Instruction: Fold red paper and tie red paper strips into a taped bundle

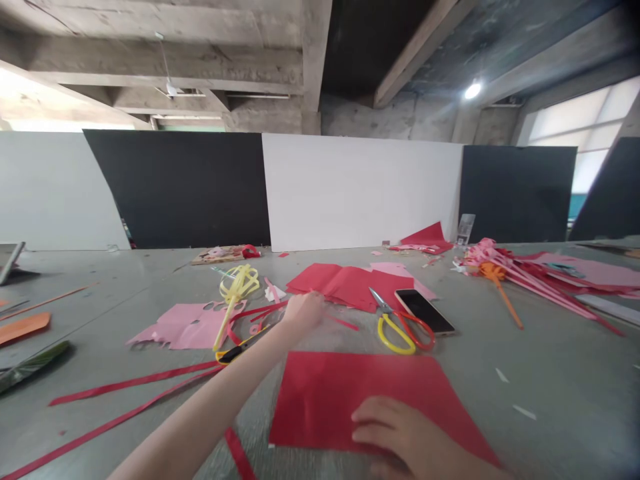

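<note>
**Red sheet under the right hand, left hand out at the strips**

Right hand lies flat on the near edge of the red paper sheet, fingers spread and pressing down, gripping nothing. Sheet lies flat on the grey table, straight in front of the person.

Left hand is stretched forward past the sheet's far edge, fingers curled. It sits on a cluster of thin red strips, right at the edge of the creased red paper. Can't tell whether it actually grips a strip or just touches.

Around it:
- scissors with one yellow and one red loop, just right of the left hand, blades pointing away
- phone, dark screen up, touching the scissors' red loop
- pink cut paper left of the hand, with a yellow strip shape lying across it
- long red strips running off to the left near edge
- pile of pink and red strips far right, well apart from both hands
</note>
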Motion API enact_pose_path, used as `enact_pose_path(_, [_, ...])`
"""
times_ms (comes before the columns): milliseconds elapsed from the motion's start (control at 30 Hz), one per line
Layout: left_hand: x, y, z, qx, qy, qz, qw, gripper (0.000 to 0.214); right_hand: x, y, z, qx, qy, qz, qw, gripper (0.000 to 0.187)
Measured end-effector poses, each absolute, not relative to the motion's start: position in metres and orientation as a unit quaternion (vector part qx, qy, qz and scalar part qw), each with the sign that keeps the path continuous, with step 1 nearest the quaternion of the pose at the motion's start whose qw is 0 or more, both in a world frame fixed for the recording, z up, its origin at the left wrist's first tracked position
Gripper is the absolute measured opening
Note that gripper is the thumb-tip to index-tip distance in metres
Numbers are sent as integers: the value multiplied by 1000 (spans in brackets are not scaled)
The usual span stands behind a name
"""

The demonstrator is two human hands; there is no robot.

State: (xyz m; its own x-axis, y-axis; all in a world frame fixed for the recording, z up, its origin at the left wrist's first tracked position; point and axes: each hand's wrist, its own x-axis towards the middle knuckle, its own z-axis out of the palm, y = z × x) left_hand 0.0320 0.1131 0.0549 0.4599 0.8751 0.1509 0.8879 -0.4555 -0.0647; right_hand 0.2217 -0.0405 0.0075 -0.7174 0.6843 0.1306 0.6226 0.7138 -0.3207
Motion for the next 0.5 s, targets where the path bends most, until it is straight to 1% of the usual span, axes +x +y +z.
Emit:
enact_pose_path(133, [26,47,46,-908,-415,-56,21,18,223,-37,-1,-356,-914,140,133,34])
enact_pose_path(167, [23,29,41,-922,-384,-53,6,20,222,-36,-3,-357,-913,147,133,34])
enact_pose_path(233, [15,1,27,-941,-335,-52,-18,33,222,-34,-5,-358,-908,164,142,35])
enact_pose_path(267, [11,-8,19,-949,-306,-70,-17,36,222,-34,-5,-358,-906,172,149,35])
enact_pose_path(300, [7,-14,11,-954,-287,-82,-12,35,222,-34,-5,-356,-904,179,153,35])
enact_pose_path(400, [-1,-17,-7,-963,-240,-109,53,15,223,-33,-3,-348,-905,187,160,35])
enact_pose_path(433, [-3,-16,-11,-965,-223,-113,84,12,223,-33,-3,-348,-905,184,162,35])
enact_pose_path(500, [-4,-14,-15,-965,-192,-115,139,16,224,-33,-5,-351,-905,171,170,32])
